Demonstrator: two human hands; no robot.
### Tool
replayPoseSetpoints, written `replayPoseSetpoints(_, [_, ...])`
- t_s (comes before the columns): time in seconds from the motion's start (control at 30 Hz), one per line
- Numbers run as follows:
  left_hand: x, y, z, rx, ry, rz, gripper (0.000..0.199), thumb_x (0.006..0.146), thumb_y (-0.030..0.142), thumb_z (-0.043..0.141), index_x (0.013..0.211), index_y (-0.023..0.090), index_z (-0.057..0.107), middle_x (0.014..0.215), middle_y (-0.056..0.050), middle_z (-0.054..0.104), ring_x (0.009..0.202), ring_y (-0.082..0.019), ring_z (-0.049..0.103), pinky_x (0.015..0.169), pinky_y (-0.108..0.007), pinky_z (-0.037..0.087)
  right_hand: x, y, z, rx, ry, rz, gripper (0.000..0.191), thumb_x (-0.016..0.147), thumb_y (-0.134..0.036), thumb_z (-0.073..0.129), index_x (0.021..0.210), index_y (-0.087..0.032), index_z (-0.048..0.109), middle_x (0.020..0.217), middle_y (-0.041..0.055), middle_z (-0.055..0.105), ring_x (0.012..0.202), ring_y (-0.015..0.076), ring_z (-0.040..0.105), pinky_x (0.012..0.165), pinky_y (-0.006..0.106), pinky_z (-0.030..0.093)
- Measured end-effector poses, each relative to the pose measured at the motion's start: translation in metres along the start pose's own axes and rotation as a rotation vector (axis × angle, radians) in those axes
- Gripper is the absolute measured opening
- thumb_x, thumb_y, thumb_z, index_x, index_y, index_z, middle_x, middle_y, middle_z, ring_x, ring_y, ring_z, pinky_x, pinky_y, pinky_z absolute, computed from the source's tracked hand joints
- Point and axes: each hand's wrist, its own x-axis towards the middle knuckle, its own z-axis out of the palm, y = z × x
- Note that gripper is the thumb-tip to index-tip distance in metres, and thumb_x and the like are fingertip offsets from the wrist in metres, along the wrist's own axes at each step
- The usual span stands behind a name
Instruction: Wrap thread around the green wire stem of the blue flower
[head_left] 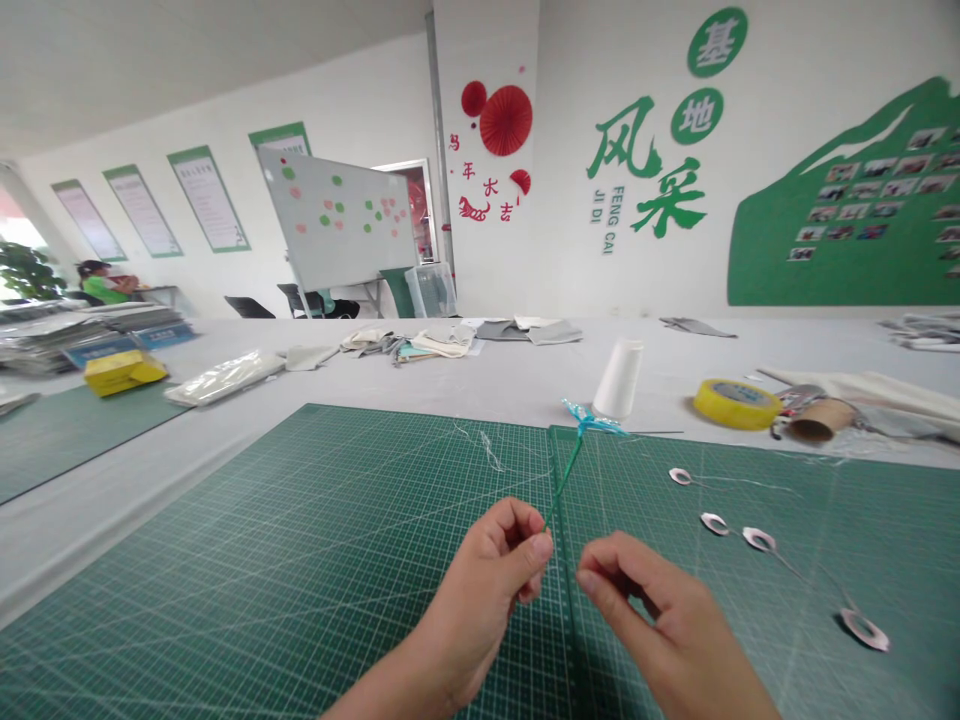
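Note:
My left hand [504, 565] pinches the lower end of an artificial flower [571, 460] between thumb and forefinger. Its thin green stem leans up and to the right, topped by blue, glittery petals. Just right of the stem is my right hand [649, 600], its thumb and forefinger closed together; whether something fine is between them I cannot make out. Both hands are above the green cutting mats [360, 520], near the seam where two mats meet. Behind the flower head stands a white thread cone [619, 380].
Several pale rings with thread tails, one a white ring [759, 540], lie on the right mat. Beyond are yellow tape [737, 403], a cardboard tube [821, 420] and fabric pieces [442, 342]. A yellow packet [124, 372] sits left. A person [109, 285] is far left.

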Motion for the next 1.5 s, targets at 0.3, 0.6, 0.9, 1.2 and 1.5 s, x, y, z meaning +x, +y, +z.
replayPoseSetpoints(0.3, [0.003, 0.006, -0.006, 0.119, 0.093, 0.062, 0.015, 0.08, 0.026, 0.064, 0.08, 0.018, 0.051, 0.067, 0.006, 0.041, 0.059, -0.009, 0.035, 0.06, -0.024, 0.029, 0.004, 0.014, -0.008, -0.221, -0.01, 0.081, 0.02, 0.093, -0.026, 0.043, 0.077, -0.024, 0.054, 0.071, -0.0004, 0.062, 0.065, 0.0184, 0.059, 0.061, 0.03, 0.046])
replayPoseSetpoints(0.6, [0.003, 0.003, -0.002, 0.17, 0.079, 0.046, 0.016, 0.079, 0.029, 0.064, 0.082, 0.018, 0.052, 0.065, 0.006, 0.042, 0.057, -0.009, 0.034, 0.056, -0.024, 0.028, 0.003, 0.018, -0.003, -0.125, 0.129, 0.159, 0.036, 0.088, -0.027, 0.043, 0.122, -0.02, 0.057, 0.107, 0.0102, 0.066, 0.067, 0.0208, 0.065, 0.061, 0.037, 0.051])
replayPoseSetpoints(0.9, [0.0, -0.007, 0.002, 0.226, 0.038, 0.018, 0.013, 0.079, 0.024, 0.062, 0.078, 0.017, 0.051, 0.067, 0.005, 0.044, 0.058, -0.009, 0.037, 0.056, -0.024, 0.031, 0.001, -0.009, 0.029, 0.58, 0.07, 0.274, 0.018, 0.085, -0.034, 0.059, 0.094, -0.02, 0.064, 0.068, -0.0004, 0.066, 0.054, 0.0146, 0.059, 0.051, 0.026, 0.049])
replayPoseSetpoints(1.2, [-0.001, -0.009, 0.004, 0.113, 0.012, -0.011, 0.019, 0.078, 0.025, 0.064, 0.078, 0.018, 0.047, 0.066, 0.007, 0.042, 0.056, -0.008, 0.033, 0.055, -0.023, 0.027, 0.0, -0.016, 0.017, 0.422, 0.05, 0.214, 0.024, 0.088, -0.034, 0.052, 0.07, -0.022, 0.061, 0.058, -0.0052, 0.048, 0.048, 0.0109, 0.04, 0.044, 0.023, 0.031])
replayPoseSetpoints(1.5, [-0.001, -0.005, 0.005, 0.111, 0.007, -0.005, 0.015, 0.078, 0.025, 0.066, 0.079, 0.013, 0.057, 0.07, 0.003, 0.049, 0.058, -0.008, 0.035, 0.057, -0.024, 0.027, 0.001, -0.012, 0.01, 0.345, 0.007, 0.209, 0.023, 0.09, -0.035, 0.048, 0.075, -0.022, 0.059, 0.06, -0.0048, 0.045, 0.052, 0.0124, 0.039, 0.045, 0.023, 0.033])
